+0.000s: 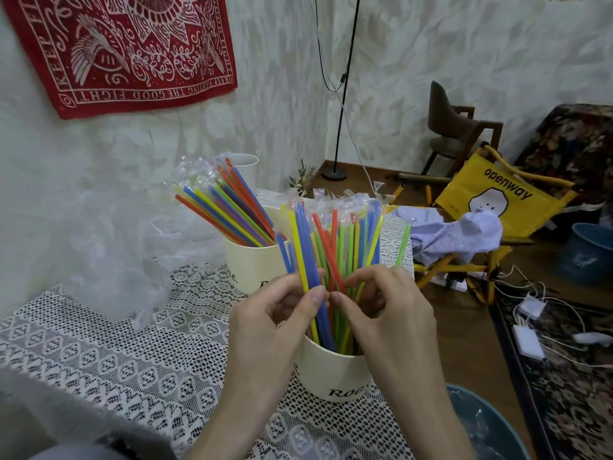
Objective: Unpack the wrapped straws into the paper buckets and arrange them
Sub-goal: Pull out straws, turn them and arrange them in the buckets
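1. Left hand point(282, 313), right hand point(381, 310): both pinching straws point(335, 247) standing in near bucket point(335, 376) on table point(99, 343).
2. Arranging step; next probably needs spreading evenly.
3. Far bucket point(252, 260) already filled.

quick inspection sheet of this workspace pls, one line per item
surface: table under a white lace cloth
job's things: wrapped straws upright in near bucket; more lean in far bucket
clutter: clear plastic bag on table at left
hands: left hand and right hand both grip the near straws
cables: white chargers and cords on floor at right
surroundings: yellow chair, red wall cloth, lamp stand
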